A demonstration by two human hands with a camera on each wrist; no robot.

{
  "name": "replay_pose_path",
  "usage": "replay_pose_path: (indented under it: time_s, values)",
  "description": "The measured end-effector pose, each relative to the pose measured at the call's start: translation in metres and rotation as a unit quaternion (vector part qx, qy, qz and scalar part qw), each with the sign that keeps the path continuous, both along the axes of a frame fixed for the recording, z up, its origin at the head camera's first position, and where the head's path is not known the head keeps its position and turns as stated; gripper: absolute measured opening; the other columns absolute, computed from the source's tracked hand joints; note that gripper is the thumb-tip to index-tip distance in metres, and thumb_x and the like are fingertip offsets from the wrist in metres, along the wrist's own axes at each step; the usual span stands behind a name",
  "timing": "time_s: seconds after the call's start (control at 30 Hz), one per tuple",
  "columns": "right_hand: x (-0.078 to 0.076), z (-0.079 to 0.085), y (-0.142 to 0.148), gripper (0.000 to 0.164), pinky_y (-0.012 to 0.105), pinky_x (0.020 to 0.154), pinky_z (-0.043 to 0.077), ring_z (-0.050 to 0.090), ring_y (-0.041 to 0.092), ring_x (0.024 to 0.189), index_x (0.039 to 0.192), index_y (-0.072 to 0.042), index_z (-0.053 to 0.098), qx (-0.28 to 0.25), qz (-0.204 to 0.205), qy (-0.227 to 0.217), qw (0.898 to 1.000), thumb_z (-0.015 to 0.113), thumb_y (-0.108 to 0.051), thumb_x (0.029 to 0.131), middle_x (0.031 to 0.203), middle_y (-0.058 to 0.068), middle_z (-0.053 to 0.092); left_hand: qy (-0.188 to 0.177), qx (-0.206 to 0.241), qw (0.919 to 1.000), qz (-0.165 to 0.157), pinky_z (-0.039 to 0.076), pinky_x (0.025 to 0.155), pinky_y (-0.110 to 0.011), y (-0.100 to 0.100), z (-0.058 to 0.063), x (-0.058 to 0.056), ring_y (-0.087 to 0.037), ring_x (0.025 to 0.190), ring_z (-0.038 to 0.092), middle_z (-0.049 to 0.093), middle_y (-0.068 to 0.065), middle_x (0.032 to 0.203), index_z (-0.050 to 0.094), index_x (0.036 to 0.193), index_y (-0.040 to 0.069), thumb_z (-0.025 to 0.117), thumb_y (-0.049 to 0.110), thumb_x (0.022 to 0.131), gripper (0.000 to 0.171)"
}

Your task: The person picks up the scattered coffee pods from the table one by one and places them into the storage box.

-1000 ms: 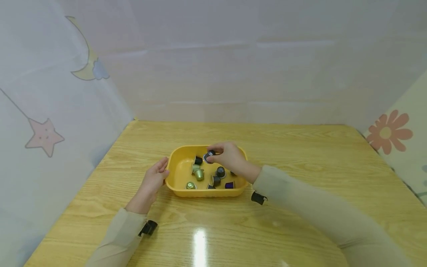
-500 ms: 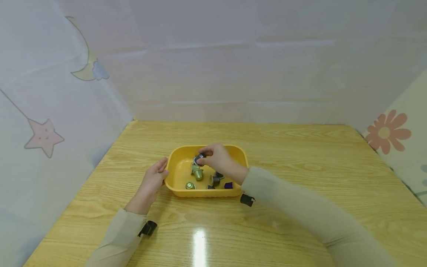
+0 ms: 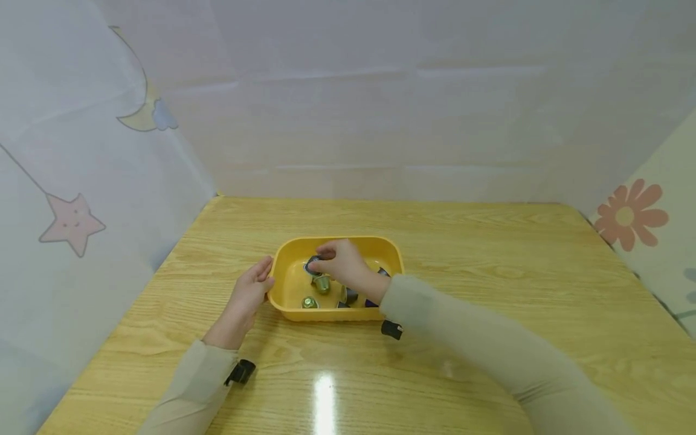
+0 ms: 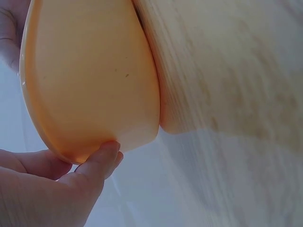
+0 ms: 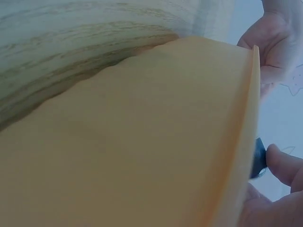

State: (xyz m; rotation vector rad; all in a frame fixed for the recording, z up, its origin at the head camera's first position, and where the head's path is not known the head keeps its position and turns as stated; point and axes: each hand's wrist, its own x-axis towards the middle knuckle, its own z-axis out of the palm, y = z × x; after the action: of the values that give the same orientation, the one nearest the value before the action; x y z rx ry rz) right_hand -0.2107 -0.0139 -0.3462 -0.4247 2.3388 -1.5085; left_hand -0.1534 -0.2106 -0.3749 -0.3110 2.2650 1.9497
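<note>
A yellow plastic tray (image 3: 337, 315) lies on the table and holds several coffee capsules. My left hand (image 3: 247, 299) pinches the tray's left rim between thumb and fingers, as the left wrist view shows on the tray wall (image 4: 94, 80). Over the left half of the tray, my right hand (image 3: 345, 266) pinches a dark capsule (image 3: 313, 266) between thumb and fingers. Just below it lies a green capsule (image 3: 322, 284); another green capsule (image 3: 310, 302) sits near the front wall. Dark capsules (image 3: 350, 295) lie towards the right, partly hidden by my right hand and wrist.
The wooden table (image 3: 489, 241) extends around the tray on all sides. Pale printed sheets (image 3: 348, 121) stand behind it and at both sides. Black camera mounts (image 3: 240, 371) hang at both cuffs.
My right hand has moved left and slightly towards me within the tray, carrying the dark capsule closer to the green ones. The left hand and the tray have stayed put.
</note>
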Motion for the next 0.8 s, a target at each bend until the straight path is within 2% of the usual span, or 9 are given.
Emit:
replay_pose_path:
  time_s: [0.2,0.33,0.5,0.6,0.7,0.73,0.8]
  values:
    - [0.003,0.001,0.006,0.049,0.045,0.083,0.056,0.065,0.031,0.103,0.137,0.006,0.05,-0.031,0.004,-0.006,0.999,0.066,-0.014,0.094,0.136,0.021,0.053,0.005,-0.007,1.0,-0.005,0.031,0.111,-0.047,-0.002,0.0,-0.001,-0.031,0.145,0.02,0.015,-0.016,0.16,0.012,0.155,0.0,0.034,0.0,0.104,0.055]
    - [0.004,0.003,0.018,0.047,0.044,0.082,0.056,0.064,0.03,0.104,0.135,0.005,0.052,-0.031,-0.002,0.013,0.999,0.065,-0.015,0.095,0.136,0.021,0.054,0.004,-0.016,0.9999,-0.003,0.032,0.111,-0.048,-0.002,0.0,-0.002,-0.03,0.145,0.02,0.015,-0.016,0.16,0.013,0.155,0.001,0.034,0.0,0.104,0.055]
    - [0.005,0.006,0.04,0.046,0.039,0.088,0.053,0.058,0.032,0.116,0.136,0.004,0.053,0.004,0.003,0.068,0.998,0.065,-0.016,0.095,0.134,0.02,0.055,0.004,-0.031,0.9995,-0.004,0.032,0.11,-0.048,-0.002,0.002,-0.003,-0.031,0.145,0.019,0.015,-0.017,0.159,0.014,0.155,0.0,0.035,-0.001,0.104,0.055]
    - [0.005,0.009,0.058,0.048,0.04,0.091,0.052,0.057,0.035,0.117,0.138,0.003,0.051,0.055,0.017,0.109,0.992,0.063,-0.019,0.097,0.135,0.02,0.055,0.012,-0.057,0.9982,-0.014,0.03,0.111,-0.048,-0.002,0.005,-0.002,-0.034,0.145,0.018,0.015,-0.019,0.159,0.015,0.154,-0.002,0.037,-0.001,0.103,0.055]
    - [0.002,0.012,0.078,0.052,0.047,0.099,0.046,0.052,0.038,0.123,0.142,0.001,0.047,0.116,0.021,0.147,0.982,0.06,-0.025,0.098,0.14,0.02,0.051,0.025,-0.139,0.9892,-0.037,0.031,0.111,-0.049,-0.004,0.01,-0.002,-0.039,0.142,0.022,0.021,-0.024,0.156,0.02,0.152,-0.004,0.039,0.003,0.104,0.052]
    - [0.001,0.014,0.085,0.055,0.05,0.102,0.042,0.048,0.039,0.127,0.144,0.001,0.044,0.136,0.021,0.16,0.977,0.059,-0.027,0.099,0.142,0.021,0.048,0.033,-0.178,0.9825,-0.044,0.031,0.11,-0.05,-0.005,0.012,-0.002,-0.041,0.14,0.025,0.023,-0.025,0.155,0.021,0.152,-0.004,0.039,0.007,0.105,0.052]
    - [-0.004,0.016,0.1,0.061,0.058,0.108,0.031,0.035,0.042,0.136,0.148,0.001,0.037,0.17,0.016,0.179,0.969,0.057,-0.03,0.1,0.148,0.023,0.039,0.056,-0.254,0.9643,-0.051,0.036,0.107,-0.052,-0.007,0.018,-0.004,-0.043,0.131,0.041,0.026,-0.027,0.153,0.023,0.152,-0.003,0.039,0.014,0.106,0.051]
